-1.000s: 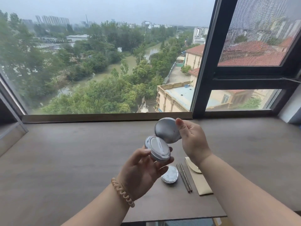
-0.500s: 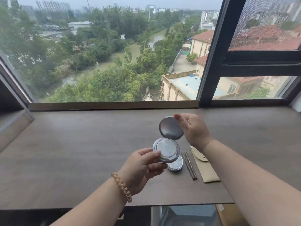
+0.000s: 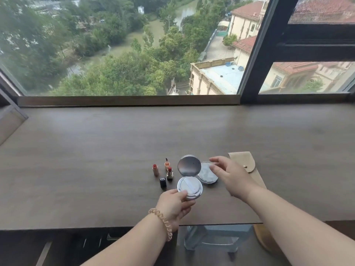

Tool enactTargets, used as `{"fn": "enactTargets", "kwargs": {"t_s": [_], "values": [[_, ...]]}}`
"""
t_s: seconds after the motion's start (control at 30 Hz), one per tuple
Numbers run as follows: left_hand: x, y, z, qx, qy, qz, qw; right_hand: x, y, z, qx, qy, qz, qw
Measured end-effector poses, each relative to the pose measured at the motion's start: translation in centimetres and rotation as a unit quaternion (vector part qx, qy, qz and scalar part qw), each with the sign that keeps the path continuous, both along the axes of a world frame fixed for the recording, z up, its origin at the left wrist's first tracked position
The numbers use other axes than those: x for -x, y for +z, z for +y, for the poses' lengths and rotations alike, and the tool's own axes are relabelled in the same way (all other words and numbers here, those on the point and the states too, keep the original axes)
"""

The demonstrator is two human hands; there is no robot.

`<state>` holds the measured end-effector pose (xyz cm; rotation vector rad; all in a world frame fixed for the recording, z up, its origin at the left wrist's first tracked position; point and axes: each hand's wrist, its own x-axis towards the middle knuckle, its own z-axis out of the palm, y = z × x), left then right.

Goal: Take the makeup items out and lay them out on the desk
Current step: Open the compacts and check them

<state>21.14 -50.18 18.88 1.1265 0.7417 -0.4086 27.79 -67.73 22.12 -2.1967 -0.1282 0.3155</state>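
My left hand (image 3: 175, 205) grips the base of an open silver compact (image 3: 189, 188) low over the brown desk (image 3: 96, 150); its mirrored lid (image 3: 188, 166) stands up. My right hand (image 3: 232, 176) hovers with spread fingers just right of the lid, above a second round silver case (image 3: 206, 174) lying on the desk. Left of the compact stand an open red lipstick in a gold tube (image 3: 169, 173), a peach lipstick (image 3: 155, 169), a small peach pot with an applicator (image 3: 167, 164) and a black cap (image 3: 163, 182).
A beige pouch with a snap flap (image 3: 247, 166) lies to the right, partly behind my right forearm. The window sill (image 3: 126, 100) bounds the desk at the back. Below the front edge are a transparent stool (image 3: 211, 240) and a wooden round object (image 3: 263, 239).
Both hands lowered the open compact toward the desk. My right hand let go of the lid and opened. The view tilted down, showing the lipsticks on the left.
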Motion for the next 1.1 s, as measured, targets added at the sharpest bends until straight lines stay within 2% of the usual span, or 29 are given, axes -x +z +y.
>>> {"fn": "enactTargets", "kwargs": {"t_s": [0.1, 0.3, 0.67, 0.8, 0.97, 1.1], "values": [[-1.4, -2.0, -0.6, -0.022, 0.019, 0.018, 0.999, 0.5, -2.4, 0.4, 0.074, 0.047, 0.003, 0.996], [-3.8, -4.2, -1.5, -0.053, 0.042, 0.026, 0.997, -0.6, -5.0, -0.2, 0.160, 0.032, -0.034, 0.986], [-5.2, -6.7, -2.2, -0.246, 0.097, 0.037, 0.964, -2.3, -7.1, -1.3, 0.271, 0.074, -0.059, 0.958], [-5.0, -7.1, -2.3, -0.269, 0.110, 0.067, 0.955, -3.8, -8.0, -0.4, 0.312, 0.122, -0.037, 0.941], [-4.5, -6.5, -2.6, -0.278, 0.115, 0.075, 0.951, -5.4, -8.7, 0.0, 0.301, 0.131, -0.028, 0.944], [-3.7, -4.7, -2.8, -0.349, 0.106, 0.076, 0.928, -5.8, -8.8, -0.5, 0.241, 0.110, -0.032, 0.964]]}}
